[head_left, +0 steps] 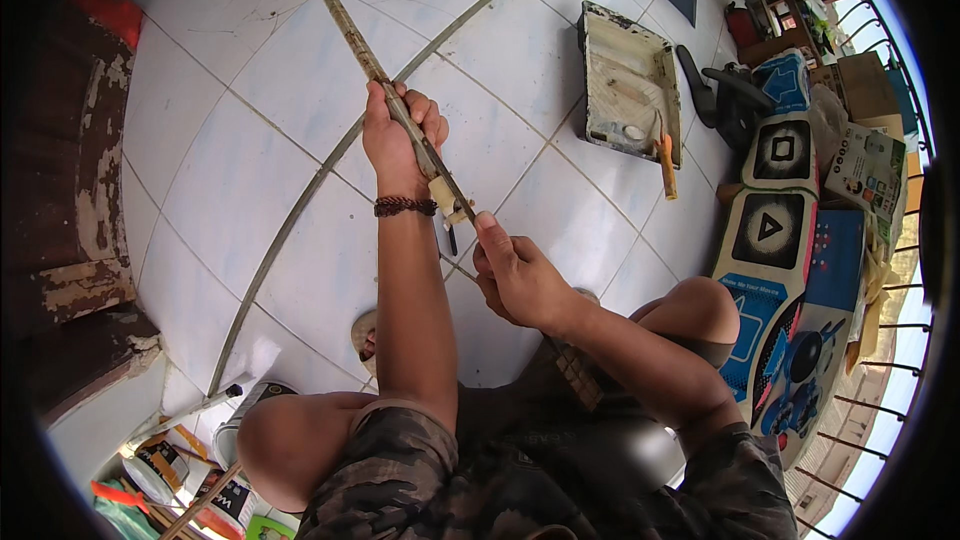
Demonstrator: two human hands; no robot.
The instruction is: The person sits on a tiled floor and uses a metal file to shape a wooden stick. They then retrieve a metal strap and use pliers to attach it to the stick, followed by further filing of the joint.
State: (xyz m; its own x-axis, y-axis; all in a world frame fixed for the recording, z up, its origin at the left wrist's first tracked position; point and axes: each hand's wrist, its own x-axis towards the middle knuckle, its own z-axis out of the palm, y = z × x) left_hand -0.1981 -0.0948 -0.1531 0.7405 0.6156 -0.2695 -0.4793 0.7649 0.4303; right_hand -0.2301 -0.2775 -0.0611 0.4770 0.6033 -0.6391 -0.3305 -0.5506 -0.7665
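Note:
A long, thin brown pole (350,32) runs slantwise from the far edge of the head view toward my lap. My left hand (402,140) is closed round it, thumb along the near side, with a dark braided bracelet at the wrist. Lower down, my right hand (522,278) grips the pole's darker lower stretch, its thumb pressed on top and its other fingers curled beneath. Between the hands, a small cream-coloured piece (443,196) clings to the pole; I cannot make out what it is. A narrow dark object (452,240) shows just below it.
A paint-stained tray (590,60) lies on the tiled floor at right, an orange-handled tool (667,170) across its near edge. Boxes and a patterned mat (770,230) line the right side. Peeling dark wood (85,210) stands left. Paint containers (228,502) sit at lower left.

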